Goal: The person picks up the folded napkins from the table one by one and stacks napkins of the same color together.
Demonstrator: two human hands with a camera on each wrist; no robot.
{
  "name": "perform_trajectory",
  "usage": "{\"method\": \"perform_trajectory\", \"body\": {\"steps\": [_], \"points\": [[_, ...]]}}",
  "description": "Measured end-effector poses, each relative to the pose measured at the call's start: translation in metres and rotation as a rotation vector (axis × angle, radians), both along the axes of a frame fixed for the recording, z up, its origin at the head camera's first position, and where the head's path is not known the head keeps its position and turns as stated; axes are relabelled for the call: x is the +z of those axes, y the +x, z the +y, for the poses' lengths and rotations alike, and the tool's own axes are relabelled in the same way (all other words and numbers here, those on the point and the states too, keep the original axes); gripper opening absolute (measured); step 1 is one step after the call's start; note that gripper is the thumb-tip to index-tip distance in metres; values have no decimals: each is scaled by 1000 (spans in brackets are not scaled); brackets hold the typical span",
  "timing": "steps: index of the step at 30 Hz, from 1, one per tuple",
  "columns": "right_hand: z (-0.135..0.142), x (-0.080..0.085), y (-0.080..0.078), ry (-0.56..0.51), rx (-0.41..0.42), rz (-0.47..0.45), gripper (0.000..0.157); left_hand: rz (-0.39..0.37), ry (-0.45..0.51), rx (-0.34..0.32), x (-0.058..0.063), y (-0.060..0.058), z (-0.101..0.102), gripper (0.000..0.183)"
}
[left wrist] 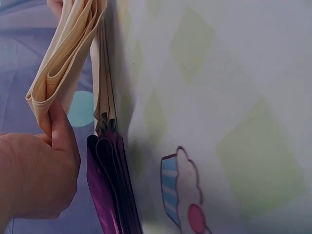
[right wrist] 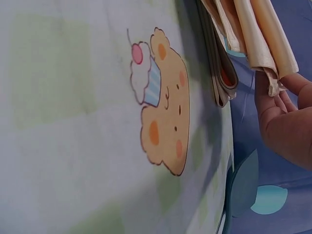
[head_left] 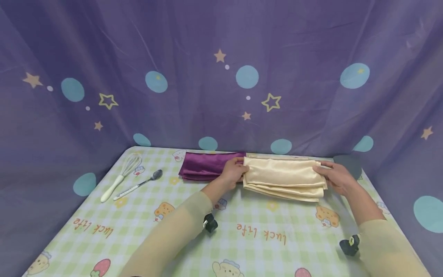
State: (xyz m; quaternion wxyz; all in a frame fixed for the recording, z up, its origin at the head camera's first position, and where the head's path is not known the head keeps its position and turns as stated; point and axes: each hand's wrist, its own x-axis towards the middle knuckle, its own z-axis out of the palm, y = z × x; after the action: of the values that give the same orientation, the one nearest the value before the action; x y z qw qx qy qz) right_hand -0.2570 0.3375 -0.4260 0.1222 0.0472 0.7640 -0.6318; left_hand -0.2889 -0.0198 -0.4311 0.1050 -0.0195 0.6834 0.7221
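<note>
Both hands hold a folded cream satin cloth (head_left: 282, 171) at its two ends, raised over the far part of the table. My left hand (head_left: 233, 172) pinches its left end, thumb in front. At the right end, my right hand (head_left: 335, 177) grips between thumb and fingers. In the left wrist view the cloth's layered folds show above the left thumb. Below it, another folded beige cloth (left wrist: 103, 92) lies on the table, its end against a folded purple satin cloth (left wrist: 114, 195). The purple cloth (head_left: 207, 164) lies just left of the left hand.
On the left of the table lie a whisk (head_left: 121, 177) with a pale handle and a spoon (head_left: 140, 184) with a patterned white handle. A green checked tablecloth (head_left: 194, 242) covers the table. A purple curtain (head_left: 194, 107) stands right behind the far edge.
</note>
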Motion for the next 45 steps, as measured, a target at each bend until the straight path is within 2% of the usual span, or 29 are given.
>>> {"method": "perform_trajectory", "body": {"steps": [6, 12, 22, 29, 38, 45], "points": [[1, -3, -8, -24, -24, -3, 83, 14, 24, 16, -1, -9, 7, 43], [1, -1, -17, -9, -21, -24, 78, 14, -3, 32, -3, -17, 9, 44], [-3, 6, -31, -10, -17, -29, 79, 12, -13, 42, -2, -30, 12, 45], [-3, 11, -39, 100, -17, -29, 79, 16, -50, 78, -3, -36, 14, 41], [-7, 9, -47, 112, -55, 29, 70, -2, -59, 80, -3, -42, 18, 39], [-8, 3, -56, 220, -140, 67, 64, -27, -82, 61, -4, -44, 20, 40]]}}
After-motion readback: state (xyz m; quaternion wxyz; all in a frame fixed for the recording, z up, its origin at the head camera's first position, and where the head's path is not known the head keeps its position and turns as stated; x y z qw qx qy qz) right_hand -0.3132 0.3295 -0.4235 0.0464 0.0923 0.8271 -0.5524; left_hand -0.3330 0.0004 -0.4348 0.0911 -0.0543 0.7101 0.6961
